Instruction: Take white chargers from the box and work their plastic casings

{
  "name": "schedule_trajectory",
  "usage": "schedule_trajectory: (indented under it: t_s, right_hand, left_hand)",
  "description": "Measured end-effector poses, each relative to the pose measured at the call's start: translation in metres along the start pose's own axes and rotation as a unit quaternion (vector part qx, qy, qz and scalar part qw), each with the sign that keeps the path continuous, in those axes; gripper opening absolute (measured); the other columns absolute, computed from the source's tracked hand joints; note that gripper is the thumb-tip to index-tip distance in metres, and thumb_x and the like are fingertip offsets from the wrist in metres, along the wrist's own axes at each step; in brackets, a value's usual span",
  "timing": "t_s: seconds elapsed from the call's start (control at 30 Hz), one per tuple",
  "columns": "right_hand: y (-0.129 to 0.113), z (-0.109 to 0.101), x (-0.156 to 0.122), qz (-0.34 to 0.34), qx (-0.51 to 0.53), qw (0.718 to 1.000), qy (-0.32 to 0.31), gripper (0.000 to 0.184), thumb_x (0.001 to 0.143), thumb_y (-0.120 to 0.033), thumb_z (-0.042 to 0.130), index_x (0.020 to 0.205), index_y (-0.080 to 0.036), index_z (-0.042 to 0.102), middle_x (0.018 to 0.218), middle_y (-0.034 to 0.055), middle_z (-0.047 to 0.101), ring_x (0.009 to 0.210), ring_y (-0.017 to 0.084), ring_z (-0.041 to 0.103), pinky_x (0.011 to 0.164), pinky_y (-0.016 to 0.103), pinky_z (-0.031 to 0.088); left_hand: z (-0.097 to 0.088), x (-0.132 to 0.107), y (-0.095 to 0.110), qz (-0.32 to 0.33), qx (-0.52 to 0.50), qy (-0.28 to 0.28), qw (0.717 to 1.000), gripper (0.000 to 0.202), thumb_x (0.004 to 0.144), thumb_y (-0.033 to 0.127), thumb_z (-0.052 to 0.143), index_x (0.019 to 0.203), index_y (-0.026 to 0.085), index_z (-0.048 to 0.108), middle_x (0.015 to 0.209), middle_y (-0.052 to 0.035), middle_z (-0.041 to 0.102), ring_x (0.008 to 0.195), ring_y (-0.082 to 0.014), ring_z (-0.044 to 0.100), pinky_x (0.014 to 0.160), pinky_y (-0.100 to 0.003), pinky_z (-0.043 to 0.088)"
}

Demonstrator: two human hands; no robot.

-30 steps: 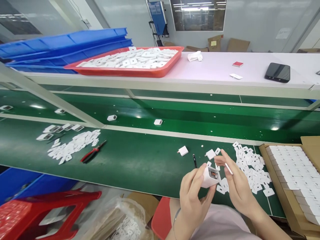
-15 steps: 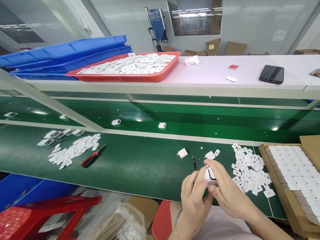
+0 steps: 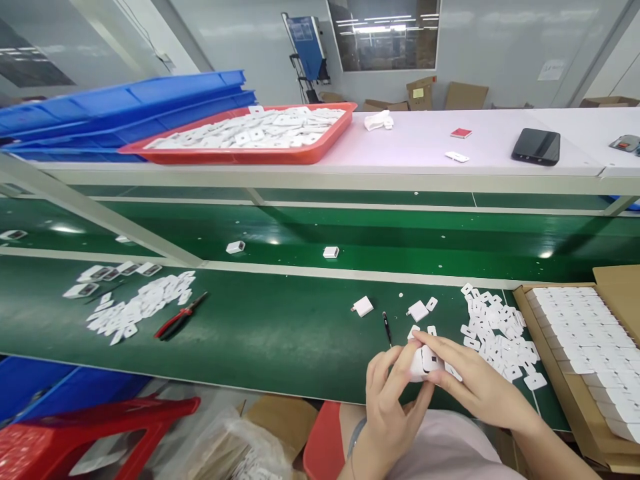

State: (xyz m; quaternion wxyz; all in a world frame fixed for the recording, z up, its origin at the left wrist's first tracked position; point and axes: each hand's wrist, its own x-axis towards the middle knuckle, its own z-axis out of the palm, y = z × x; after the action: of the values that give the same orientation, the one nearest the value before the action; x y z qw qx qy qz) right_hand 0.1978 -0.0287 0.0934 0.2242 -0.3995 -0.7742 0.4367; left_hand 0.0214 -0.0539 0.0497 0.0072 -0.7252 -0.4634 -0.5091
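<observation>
White plastic housing [image 3: 415,369]: we are seeing it held up over the near edge of the green tabletop [image 3: 280,333], between both hands. Our left hand [image 3: 393,393] is gripping the body from the left, its fingers closed around it. Our right hand [image 3: 473,380] is coming at it from the right, fingers parted just enough to be pinching the cover plate [image 3: 432,360] above and below. Plate is sitting at the housing's right end, directly beside the left fingertips; a dark line is showing along the joint, so we are judging it not fully flush. Long axis seems to be running hand to hand, though fingers are hiding much. Loose plates [image 3: 500,333] are lying nearer our right.
</observation>
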Motion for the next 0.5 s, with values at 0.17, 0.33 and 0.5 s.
schedule_trajectory:
  t_s: [0.17,0.33,0.5]
  right_hand:
    - [-0.006,-0.022,0.001,0.017,0.002,0.995,-0.099,0.056,0.106,-0.045,0.041,0.158,-0.028,0.033,0.151,0.0077,0.054,0.13,0.026,0.058,0.108,0.042,0.049]
    - [-0.002,-0.026,0.002,-0.002,-0.007,0.991,-0.132,0.059,0.106,-0.045,0.039,0.161,-0.029,0.024,0.153,0.0076,0.052,0.128,0.027,0.06,0.105,0.044,0.05]
    - [0.0,-0.023,-0.004,0.031,-0.044,0.99,-0.129,0.058,0.107,-0.046,0.034,0.161,-0.029,0.02,0.161,0.0039,0.038,0.142,0.028,0.046,0.112,0.048,0.045]
  left_hand:
    - [0.0,-0.006,-0.002,-0.006,-0.062,0.027,0.998,0.062,0.084,0.012,0.073,0.139,0.027,0.05,0.105,-0.0082,0.071,0.092,-0.0218,0.066,0.083,-0.036,0.054]
    - [-0.002,-0.001,-0.001,0.024,-0.081,0.017,0.996,0.067,0.081,0.006,0.072,0.139,0.025,0.046,0.109,-0.0072,0.072,0.093,-0.021,0.065,0.087,-0.035,0.051]
    - [-0.006,0.009,0.003,0.067,-0.039,0.017,0.997,0.047,0.082,0.002,0.069,0.118,0.022,0.047,0.11,-0.0094,0.075,0.094,-0.0219,0.065,0.087,-0.036,0.047]
